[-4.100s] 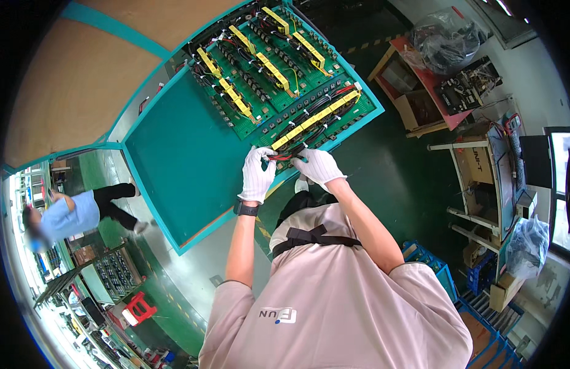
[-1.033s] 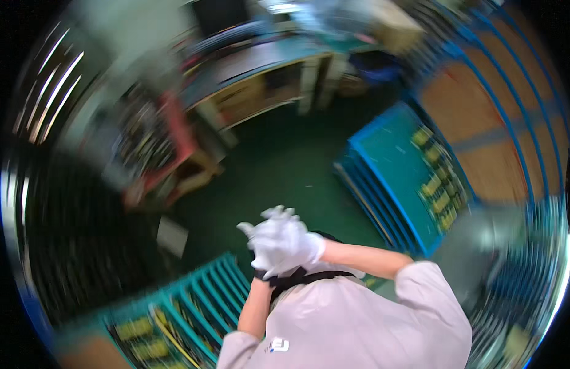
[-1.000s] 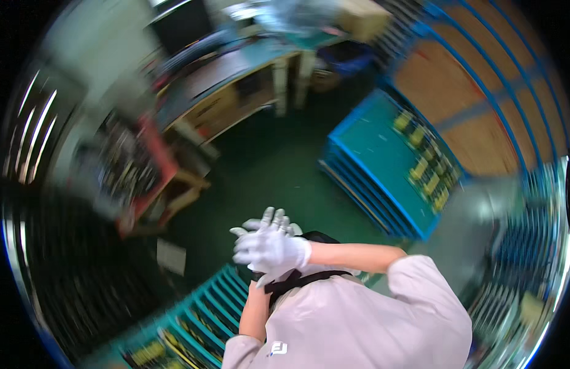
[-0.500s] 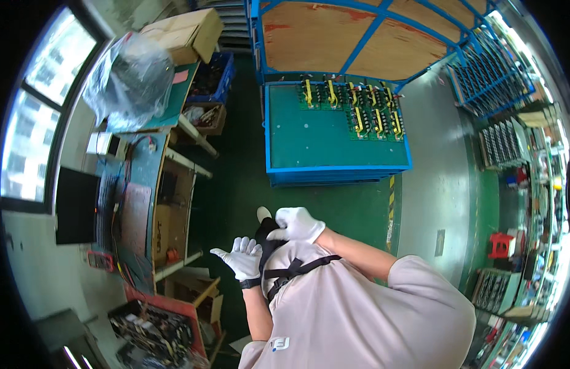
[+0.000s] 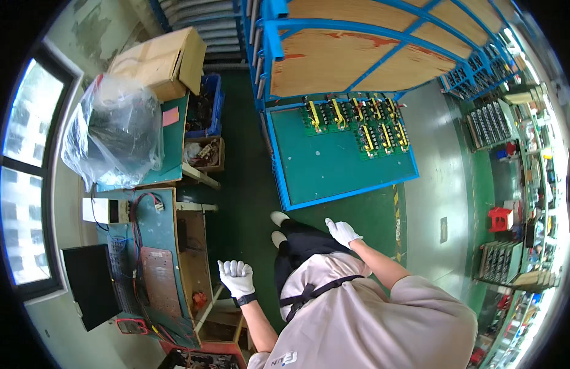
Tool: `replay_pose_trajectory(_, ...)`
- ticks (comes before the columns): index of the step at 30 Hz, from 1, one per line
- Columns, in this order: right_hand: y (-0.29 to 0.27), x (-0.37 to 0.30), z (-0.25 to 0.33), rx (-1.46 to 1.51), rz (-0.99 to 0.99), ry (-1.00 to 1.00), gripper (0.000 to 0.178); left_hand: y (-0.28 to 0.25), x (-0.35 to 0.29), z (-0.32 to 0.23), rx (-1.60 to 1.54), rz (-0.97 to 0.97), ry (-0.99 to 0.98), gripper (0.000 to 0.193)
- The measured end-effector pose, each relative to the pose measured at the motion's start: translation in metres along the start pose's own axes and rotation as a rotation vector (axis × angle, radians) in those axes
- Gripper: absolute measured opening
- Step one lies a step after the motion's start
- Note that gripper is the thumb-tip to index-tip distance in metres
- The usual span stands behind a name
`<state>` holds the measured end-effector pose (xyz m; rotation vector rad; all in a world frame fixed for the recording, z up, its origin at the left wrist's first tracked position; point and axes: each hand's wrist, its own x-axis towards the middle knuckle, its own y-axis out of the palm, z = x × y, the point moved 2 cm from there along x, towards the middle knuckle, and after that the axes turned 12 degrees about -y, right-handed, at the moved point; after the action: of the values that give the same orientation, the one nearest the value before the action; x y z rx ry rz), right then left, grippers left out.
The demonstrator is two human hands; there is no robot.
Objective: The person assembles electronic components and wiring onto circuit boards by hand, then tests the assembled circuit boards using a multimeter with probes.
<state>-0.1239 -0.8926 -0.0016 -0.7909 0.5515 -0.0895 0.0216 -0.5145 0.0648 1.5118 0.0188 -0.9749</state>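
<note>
My left hand (image 5: pixel 236 278), in a white glove, is raised beside the workbench. Its fingers curl in towards the palm, and nothing shows in it. A dark watch (image 5: pixel 244 300) sits on that wrist. Over the floor to the right of my legs hangs my right hand (image 5: pixel 343 234), also gloved in white. It looks loosely open and empty, thumb held apart, with part of the fingers hard to make out. Ahead of it stands a blue-framed cart (image 5: pixel 309 178) with a green top. Several green circuit boards (image 5: pixel 368 140) with yellow parts lie at its far right.
The workbench (image 5: pixel 165 227) on the left holds a monitor (image 5: pixel 91 286), cables and a red-edged meter (image 5: pixel 132 326). Farther back are a plastic-wrapped bundle (image 5: pixel 116 132), a cardboard box (image 5: pixel 153 61) and a blue crate (image 5: pixel 212 117). Racks of boards (image 5: pixel 489 125) line the right side.
My hands have moved apart; the right has left the front of my body. The left fingers have curled in more. My view has turned, and the cart and workbench appear nearer.
</note>
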Motion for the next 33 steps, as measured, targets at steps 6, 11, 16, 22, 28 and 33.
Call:
replay_pose_trajectory(6, -0.040, 0.180, -0.017, -0.260, 0.026, -0.076, 0.056, -0.010, -0.001, -0.016, -0.024, -0.316, 0.155, 0.056)
replay_pose_trajectory(11, -0.086, 0.361, -0.048, -0.194, -0.380, 0.061, 0.059, -0.071, 0.003, -0.008, -0.130, -0.634, 0.157, 0.056)
replay_pose_trajectory(16, -0.119, 0.494, -0.061, -0.612, -0.647, 0.027, 0.088, -0.099, 0.027, 0.032, -0.170, -0.770, 0.064, 0.058)
replay_pose_trajectory(22, -0.141, 0.563, -0.079, -0.630, -0.431, 0.307, 0.075, -0.097, 0.059, 0.047, -0.156, -0.804, 0.024, 0.059)
replay_pose_trajectory(28, -0.150, 0.574, -0.097, -0.575, -0.358, 0.397, 0.057, -0.085, 0.078, 0.024, -0.081, -0.900, 0.054, 0.057)
replay_pose_trajectory(33, -0.146, 0.528, -0.078, -0.640, -0.279, 0.312, 0.054, -0.057, 0.090, 0.019, -0.028, -0.970, 0.111, 0.055)
